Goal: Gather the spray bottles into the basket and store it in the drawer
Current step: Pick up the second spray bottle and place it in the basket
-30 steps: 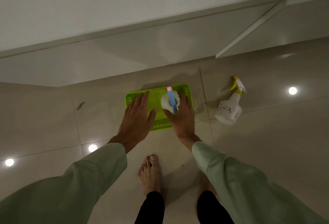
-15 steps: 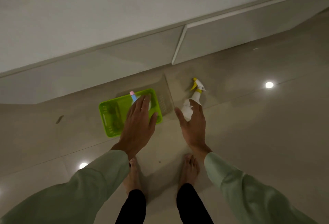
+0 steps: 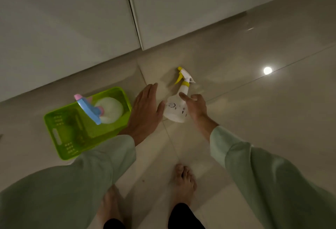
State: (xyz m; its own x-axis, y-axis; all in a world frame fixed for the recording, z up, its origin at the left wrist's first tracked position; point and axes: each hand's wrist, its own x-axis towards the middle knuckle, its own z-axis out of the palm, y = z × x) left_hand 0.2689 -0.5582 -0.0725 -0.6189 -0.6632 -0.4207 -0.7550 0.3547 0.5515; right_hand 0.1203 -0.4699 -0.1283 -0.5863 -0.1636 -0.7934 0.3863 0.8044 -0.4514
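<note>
**One bottle in the basket, one on the floor between your hands**

Look at the middle of the frame. The white spray bottle with the yellow trigger (image 3: pixel 175 109) lies on the shiny tiled floor (image 3: pixel 254 119). Its long side runs from its fat round bottom, low and near you, up to its thin neck. The yellow tip points to the upper part of the frame, toward the white cabinet doors (image 3: pixel 72 19). The bottle has small dark marks on its round belly, too small to read.

Your right hand (image 3: pixel 195 107) is just to the right of that bottle. Its fingers are spread and a little bent, and one finger shows in front of the bottle's neck. It holds nothing. You cannot tell if the finger touches the bottle.

Your left hand (image 3: pixel 145 112) is just to the left of the bottle, flat and wide open, holding nothing. Its thumb is right beside the bottle's belly.

At the left of the frame sits the green basket (image 3: pixel 60 137), flat on the floor. Inside it, at its upper right end, stands the white spray bottle with the blue and pink top (image 3: pixel 107 109). You see it from above, and its blue handle points to the upper left.

Your bare feet show at the bottom of the frame.
</note>
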